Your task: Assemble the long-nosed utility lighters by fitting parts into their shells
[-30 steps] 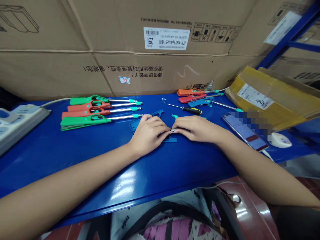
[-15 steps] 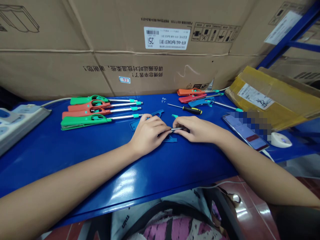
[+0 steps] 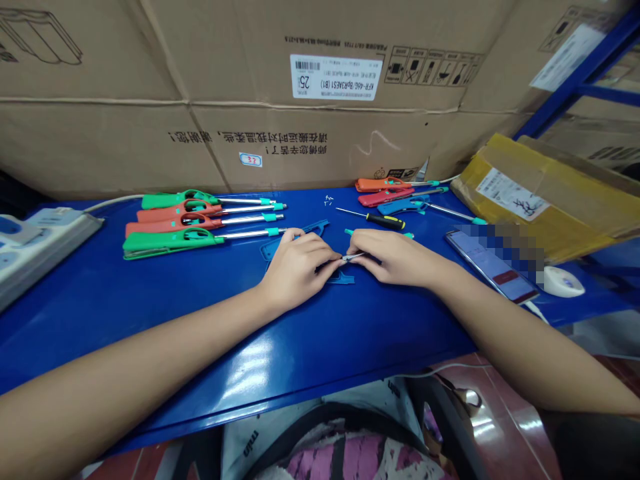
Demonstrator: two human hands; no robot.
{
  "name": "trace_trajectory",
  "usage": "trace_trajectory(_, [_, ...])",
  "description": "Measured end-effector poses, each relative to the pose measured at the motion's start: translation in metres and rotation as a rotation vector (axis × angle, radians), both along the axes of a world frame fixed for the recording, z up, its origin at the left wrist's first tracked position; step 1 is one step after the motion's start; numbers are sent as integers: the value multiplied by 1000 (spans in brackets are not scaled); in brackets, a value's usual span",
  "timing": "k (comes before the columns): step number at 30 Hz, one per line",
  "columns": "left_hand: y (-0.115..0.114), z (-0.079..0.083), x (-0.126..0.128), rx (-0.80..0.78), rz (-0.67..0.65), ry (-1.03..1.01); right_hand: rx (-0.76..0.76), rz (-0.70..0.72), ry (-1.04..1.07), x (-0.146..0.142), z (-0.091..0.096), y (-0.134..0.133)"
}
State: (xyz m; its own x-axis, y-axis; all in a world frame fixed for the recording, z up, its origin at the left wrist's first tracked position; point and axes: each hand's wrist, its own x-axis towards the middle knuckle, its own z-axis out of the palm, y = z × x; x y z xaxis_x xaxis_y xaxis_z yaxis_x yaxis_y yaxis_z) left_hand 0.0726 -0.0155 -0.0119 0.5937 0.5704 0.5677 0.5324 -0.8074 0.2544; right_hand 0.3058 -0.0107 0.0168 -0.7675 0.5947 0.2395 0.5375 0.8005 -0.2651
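Even, fairly bright indoor light falls from overhead onto my glossy blue table (image 3: pixel 150 300). A soft white glare streaks its near edge between my forearms. My left hand (image 3: pixel 295 267) and right hand (image 3: pixel 395 257) cast only faint shadows. The thin metal piece (image 3: pixel 353 256) pinched between them is too small to show sharply. The wide lens bows the cardboard boxes (image 3: pixel 200 120) and stretches the corners. A pixelated block masks part of the phone (image 3: pixel 495 267).
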Motion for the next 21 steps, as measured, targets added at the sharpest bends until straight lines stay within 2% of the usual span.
trace_trajectory(8, [0,1,0,5,-21,-25,54,-31,-6,-3,0,-2])
trace_trajectory(17, [-2,2,1,-43,-16,-25,165,-2,20,-5,-2,-2])
trace_trajectory(21, [-1,2,1,-12,-29,-31,162,-1,21,-5,-2,-2])
